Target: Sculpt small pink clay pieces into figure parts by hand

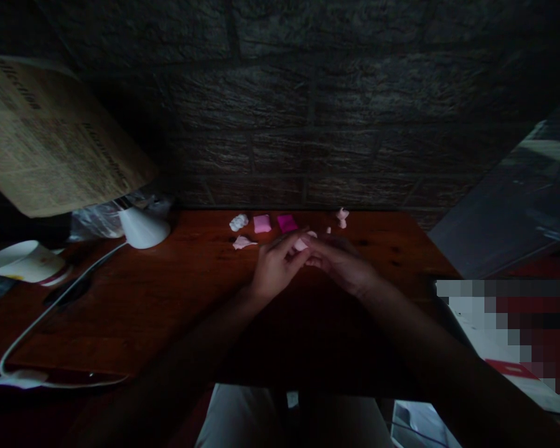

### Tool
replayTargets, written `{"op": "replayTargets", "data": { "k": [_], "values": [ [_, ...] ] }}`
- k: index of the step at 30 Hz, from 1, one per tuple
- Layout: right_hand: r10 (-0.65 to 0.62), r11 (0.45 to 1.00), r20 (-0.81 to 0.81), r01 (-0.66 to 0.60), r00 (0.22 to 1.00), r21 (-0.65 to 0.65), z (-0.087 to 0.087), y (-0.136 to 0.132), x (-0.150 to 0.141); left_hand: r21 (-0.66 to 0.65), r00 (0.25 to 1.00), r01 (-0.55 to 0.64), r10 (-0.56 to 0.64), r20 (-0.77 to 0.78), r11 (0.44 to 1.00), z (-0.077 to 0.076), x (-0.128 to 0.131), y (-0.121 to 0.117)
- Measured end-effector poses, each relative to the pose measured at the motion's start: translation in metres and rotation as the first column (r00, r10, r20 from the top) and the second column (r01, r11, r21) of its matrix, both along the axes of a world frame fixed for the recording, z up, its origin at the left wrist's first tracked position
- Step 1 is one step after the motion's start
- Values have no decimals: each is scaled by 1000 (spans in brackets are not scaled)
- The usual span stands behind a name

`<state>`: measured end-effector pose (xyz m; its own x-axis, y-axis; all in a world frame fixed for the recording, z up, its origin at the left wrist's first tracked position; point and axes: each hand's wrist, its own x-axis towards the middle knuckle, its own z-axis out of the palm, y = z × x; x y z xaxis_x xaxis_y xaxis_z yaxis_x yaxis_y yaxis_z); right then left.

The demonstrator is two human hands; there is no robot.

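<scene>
Both hands meet over the wooden table, fingers curled round a lump of pale pink modelling clay [302,244]. My left hand [275,261] closes on it from the left, and my right hand [340,258] presses on it from the right. Behind the hands lie a magenta square [287,223], a pink square block [262,224] and a white lumpy piece [238,222]. A flat, ragged pale pink piece [244,242] rests left of my left hand. Beyond my right hand stands a small pale pink shaped figure [342,217], with a tiny pink bit [328,230] beside it.
On the left, a lamp with a printed shade [65,137] and white base [142,227] stands near a paper cup [25,261]. A white cable [51,314] runs over the table [168,292] to its front edge. A dark stone-patterned wall [270,112] rises behind.
</scene>
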<state>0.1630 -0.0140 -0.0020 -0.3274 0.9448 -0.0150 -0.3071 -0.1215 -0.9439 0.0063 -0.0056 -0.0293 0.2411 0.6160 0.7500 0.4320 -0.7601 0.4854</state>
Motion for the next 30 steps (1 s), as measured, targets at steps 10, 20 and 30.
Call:
{"op": "replayTargets", "data": {
  "k": [10,20,30],
  "values": [
    [47,996,-55,-51,997,-75,0,6,9,-254,971,166,-113,210,953,-5,0,2],
    [52,997,-26,-54,998,-63,2,5,10,-274,959,208,-141,245,939,-5,-1,3],
    [85,996,-3,-85,996,-25,2,4,10,-299,954,224,-146,260,928,-1,-1,3]
  ]
}}
